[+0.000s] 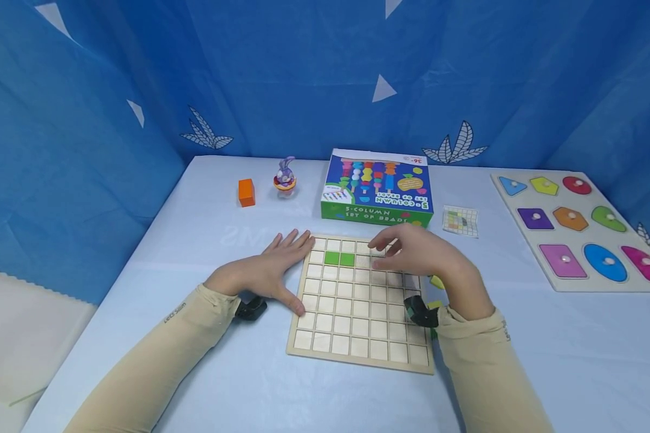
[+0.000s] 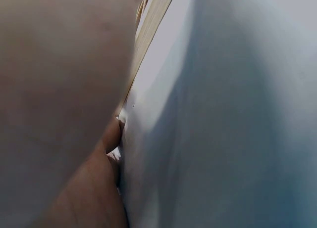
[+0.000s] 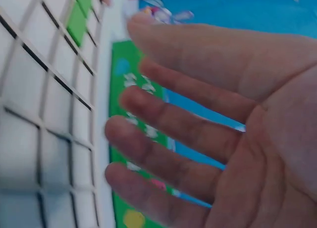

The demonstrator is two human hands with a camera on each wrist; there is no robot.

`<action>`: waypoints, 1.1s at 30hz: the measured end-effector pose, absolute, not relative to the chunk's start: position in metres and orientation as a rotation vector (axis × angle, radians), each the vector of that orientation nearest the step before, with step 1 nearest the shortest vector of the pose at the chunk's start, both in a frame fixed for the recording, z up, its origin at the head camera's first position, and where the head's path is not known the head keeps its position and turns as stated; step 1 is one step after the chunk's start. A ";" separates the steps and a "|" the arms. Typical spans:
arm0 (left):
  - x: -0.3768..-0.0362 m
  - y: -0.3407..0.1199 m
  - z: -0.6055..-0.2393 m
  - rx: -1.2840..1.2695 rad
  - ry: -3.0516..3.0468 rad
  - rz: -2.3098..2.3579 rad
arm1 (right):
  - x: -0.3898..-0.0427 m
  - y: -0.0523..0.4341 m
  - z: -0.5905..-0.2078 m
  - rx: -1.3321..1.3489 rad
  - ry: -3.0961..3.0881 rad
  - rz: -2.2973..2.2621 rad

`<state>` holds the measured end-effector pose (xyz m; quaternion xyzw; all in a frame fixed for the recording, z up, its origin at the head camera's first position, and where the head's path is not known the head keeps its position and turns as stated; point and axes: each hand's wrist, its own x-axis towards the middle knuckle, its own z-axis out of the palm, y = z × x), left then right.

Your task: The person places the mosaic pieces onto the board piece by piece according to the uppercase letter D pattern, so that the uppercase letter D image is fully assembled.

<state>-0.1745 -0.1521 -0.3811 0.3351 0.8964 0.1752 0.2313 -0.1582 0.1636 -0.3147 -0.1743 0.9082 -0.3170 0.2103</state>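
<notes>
A wooden grid board (image 1: 360,362) lies flat on the table, with two green square tiles (image 1: 339,258) side by side in its second row from the far edge. My left hand (image 1: 271,264) is spread at the board's left side, fingertips at the far left corner and thumb over the left edge. Over the board's far right part hovers my right hand (image 1: 425,249), fingers loosely bent. In the right wrist view, nothing shows between the fingers and thumb of that right hand (image 3: 237,114). Yellow tiles (image 1: 437,282) lie beyond the board's right edge, partly hidden by the right arm.
Behind the board stands a bead-set box (image 1: 376,186), with a small printed grid card (image 1: 460,221) to its right. An orange block (image 1: 246,192) and a rabbit figurine (image 1: 284,178) stand at the back left. A shape puzzle board (image 1: 569,231) lies at the right.
</notes>
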 end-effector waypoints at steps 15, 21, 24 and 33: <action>-0.174 -0.152 -0.380 0.913 2.456 0.494 | -0.153 0.219 -0.298 -0.283 2.423 -0.751; -0.174 -0.152 -0.380 0.908 2.454 0.492 | -0.153 0.237 -0.301 -0.239 2.442 -0.700; -0.174 -0.152 -0.381 0.910 2.457 0.485 | -0.153 0.245 -0.305 -0.205 2.442 -0.692; -0.174 -0.151 -0.380 0.908 2.458 0.487 | -0.155 0.254 -0.314 -0.128 2.462 -0.696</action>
